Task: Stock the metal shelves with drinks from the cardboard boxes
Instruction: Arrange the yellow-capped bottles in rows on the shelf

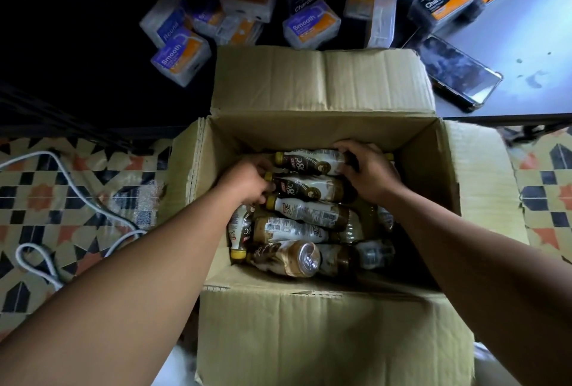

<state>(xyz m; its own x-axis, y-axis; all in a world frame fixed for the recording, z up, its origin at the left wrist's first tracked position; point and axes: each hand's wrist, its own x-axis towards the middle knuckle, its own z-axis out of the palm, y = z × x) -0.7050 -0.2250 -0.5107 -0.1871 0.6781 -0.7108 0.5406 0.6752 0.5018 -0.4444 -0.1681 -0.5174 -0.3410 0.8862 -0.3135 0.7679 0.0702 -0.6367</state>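
The cardboard box sits open on the tiled floor. Inside the box, many drink bottles lie on their sides. The left hand curls its fingers round the neck of the middle bottle. The right hand grips the far bottle. Past the box lie small packs and a phone.

Matt corrugated cardboard box; glossy plastic bottles; glossy phone.
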